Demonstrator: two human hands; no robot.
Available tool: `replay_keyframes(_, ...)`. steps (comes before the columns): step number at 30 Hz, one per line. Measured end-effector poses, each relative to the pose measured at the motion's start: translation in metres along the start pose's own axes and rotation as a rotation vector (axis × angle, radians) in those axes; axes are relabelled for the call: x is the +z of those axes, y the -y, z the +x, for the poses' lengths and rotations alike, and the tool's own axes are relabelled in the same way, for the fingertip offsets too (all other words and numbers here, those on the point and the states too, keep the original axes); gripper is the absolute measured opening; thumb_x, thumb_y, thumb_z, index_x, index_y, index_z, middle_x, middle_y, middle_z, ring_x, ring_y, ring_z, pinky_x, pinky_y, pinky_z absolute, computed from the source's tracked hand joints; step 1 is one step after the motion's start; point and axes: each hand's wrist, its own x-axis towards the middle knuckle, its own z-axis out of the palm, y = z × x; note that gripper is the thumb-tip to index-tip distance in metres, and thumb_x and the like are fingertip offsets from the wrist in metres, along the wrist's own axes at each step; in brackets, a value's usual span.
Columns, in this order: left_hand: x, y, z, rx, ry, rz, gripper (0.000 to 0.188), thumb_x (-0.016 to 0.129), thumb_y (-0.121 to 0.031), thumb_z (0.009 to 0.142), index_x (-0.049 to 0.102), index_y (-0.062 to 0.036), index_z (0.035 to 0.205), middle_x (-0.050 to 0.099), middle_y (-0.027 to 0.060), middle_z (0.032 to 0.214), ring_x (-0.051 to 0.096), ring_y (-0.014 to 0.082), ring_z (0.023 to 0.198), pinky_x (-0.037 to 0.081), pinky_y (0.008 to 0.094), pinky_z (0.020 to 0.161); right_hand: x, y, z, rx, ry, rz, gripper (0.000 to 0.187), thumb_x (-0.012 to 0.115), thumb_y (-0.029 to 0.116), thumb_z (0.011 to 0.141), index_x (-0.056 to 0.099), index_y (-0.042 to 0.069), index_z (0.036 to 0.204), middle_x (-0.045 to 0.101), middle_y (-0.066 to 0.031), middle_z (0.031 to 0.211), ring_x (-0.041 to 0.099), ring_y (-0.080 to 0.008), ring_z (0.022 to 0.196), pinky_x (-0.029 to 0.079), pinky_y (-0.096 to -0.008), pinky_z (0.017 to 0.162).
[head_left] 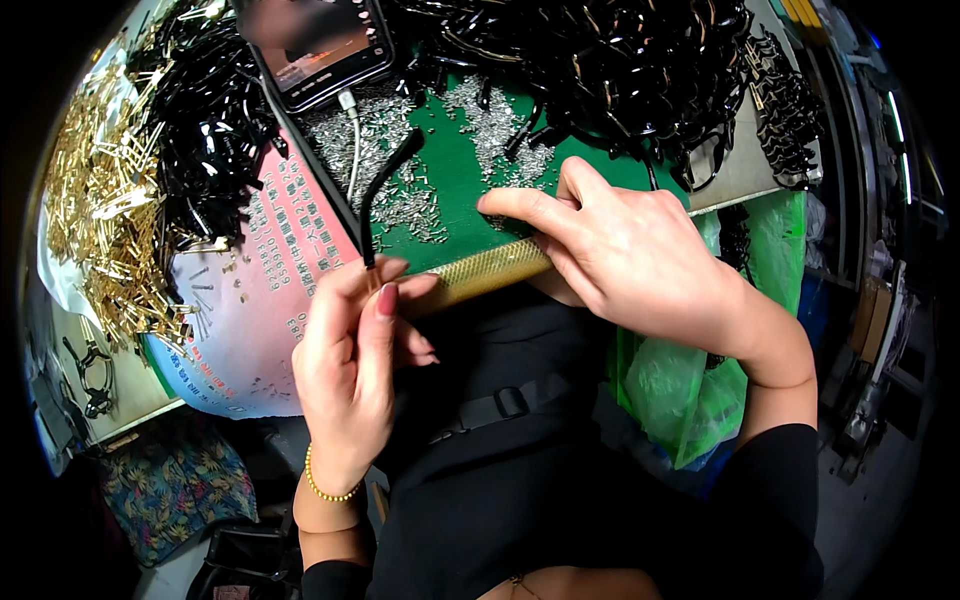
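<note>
My left hand (pixel 352 355) is closed at the fingertips on a slim black eyeglass temple (pixel 385 183). Its curved end points up, and the lower end is hidden by my fingers. Over the front edge of a green mat (pixel 450 200) reaches my right hand (pixel 645 260), palm down, with one finger stretched out and the others bent. That fingertip is beside a scatter of tiny silver screws (pixel 490 125); nothing shows in the hand. Another heap of screws (pixel 395 200) lies just beyond my left hand. A gold, mesh-patterned strip (pixel 480 275) runs along the near edge between both hands.
Black glasses parts (pixel 640 75) pile up at the back, with more black temples (pixel 205 120) at the left. Gold metal pieces (pixel 110 210) heap farther left. A phone (pixel 320 50) with a white cable (pixel 353 145) stands behind the screws. Green plastic bags (pixel 690 390) hang at the right.
</note>
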Motion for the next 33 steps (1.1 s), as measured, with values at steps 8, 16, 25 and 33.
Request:
replay_keyframes(8,-0.001,0.005,0.004,0.034,-0.035,0.088,0.022,0.053,-0.008,0.105,0.062,0.0036,0.121,0.073,0.0072,0.087,0.063,0.0061,0.060,0.053,0.0203,0.055,-0.034,0.038,0.023,0.326,0.534,1.262,0.047,0.046,0.019,0.105,0.034,0.012,0.150,0.054,-0.0030,0.093,0.065,-0.0100,0.069,0.055,-0.0259,0.056)
replay_keyframes(16,0.004,0.006,0.006,0.156,-0.052,0.241,0.021,0.056,-0.003,0.102,0.064,0.0025,0.121,0.074,0.0077,0.085,0.066,0.0093,0.060,0.053,0.0230,0.055,-0.027,0.037,0.030,0.310,0.544,1.359,0.050,0.044,0.026,0.104,0.028,0.010,0.148,0.060,-0.0091,0.096,0.065,-0.0152,0.059,0.054,-0.0274,0.049)
replay_keyframes(25,-0.005,0.026,0.010,0.755,-0.140,0.817,0.032,0.070,0.004,0.085,0.065,0.0057,0.117,0.071,0.0133,0.086,0.068,0.0236,0.067,0.053,0.0324,0.059,-0.026,0.039,0.022,0.359,0.554,1.255,0.044,0.053,0.016,0.103,0.031,0.000,0.137,0.062,-0.0118,0.097,0.063,-0.0188,0.060,0.048,-0.0315,0.049)
replay_keyframes(33,-0.048,0.004,-0.001,0.445,-0.593,-0.003,0.020,0.045,0.001,0.102,0.052,0.0039,0.121,0.066,0.0111,0.104,0.064,0.0123,0.080,0.053,0.0249,0.075,0.002,0.069,0.097,-0.290,-0.245,0.252,0.024,0.059,0.007,0.091,0.050,-0.004,0.109,0.060,-0.0217,0.095,0.064,-0.0426,0.073,0.053,-0.0480,0.063)
